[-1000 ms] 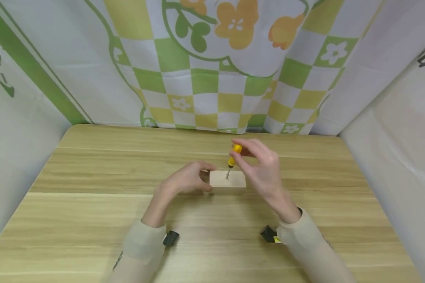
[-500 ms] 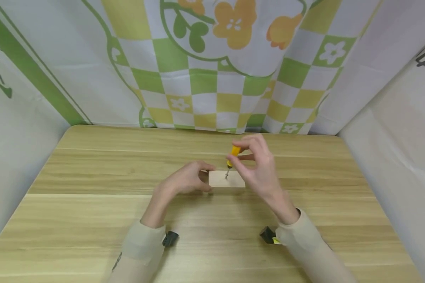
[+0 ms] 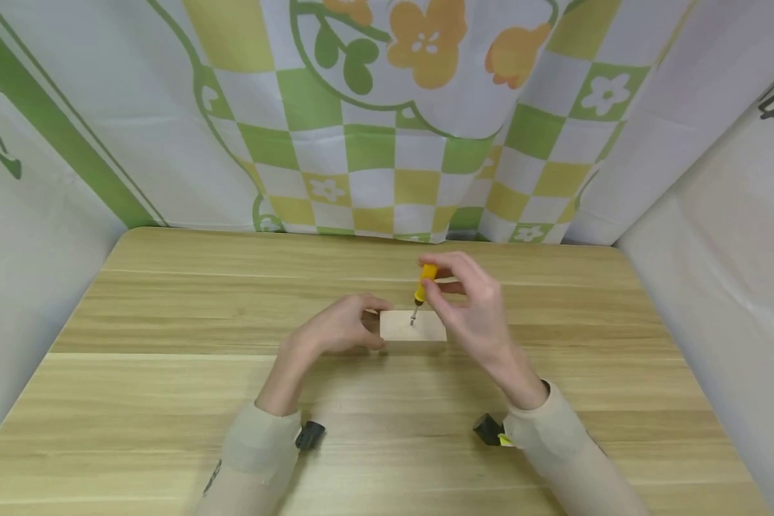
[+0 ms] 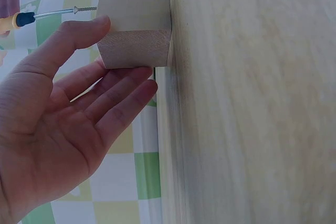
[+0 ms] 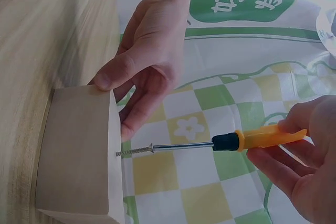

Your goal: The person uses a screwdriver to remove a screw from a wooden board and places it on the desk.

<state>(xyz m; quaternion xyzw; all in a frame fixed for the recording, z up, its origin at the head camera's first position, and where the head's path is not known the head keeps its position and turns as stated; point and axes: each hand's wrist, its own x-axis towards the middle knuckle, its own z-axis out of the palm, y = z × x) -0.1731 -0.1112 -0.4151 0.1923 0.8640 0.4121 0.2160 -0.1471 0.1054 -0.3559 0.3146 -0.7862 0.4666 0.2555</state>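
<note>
A pale wooden block (image 3: 428,328) rests on the table. From its top face a screw (image 5: 135,151) stands up, most of its thread exposed and its tip at the wood. The shaft of a screwdriver (image 5: 268,137) with a yellow handle and black collar meets the screw's head, leaning slightly. My right hand (image 3: 474,304) pinches the handle near its top between thumb and fingers. My left hand (image 3: 338,326) grips the block's left end, thumb on the near side and fingers on the far side, as the left wrist view also shows with the block's end grain (image 4: 135,48).
A wood-grain table (image 3: 168,430) spans the view. Behind it hangs a green, yellow and white checked curtain (image 3: 374,150) with flowers. White walls (image 3: 735,236) flank both sides. Small black cameras (image 3: 488,429) sit at the wrists.
The right hand's fingers have shifted round the yellow handle, rising a little and then coming back down. The left hand and block stay almost where they were.
</note>
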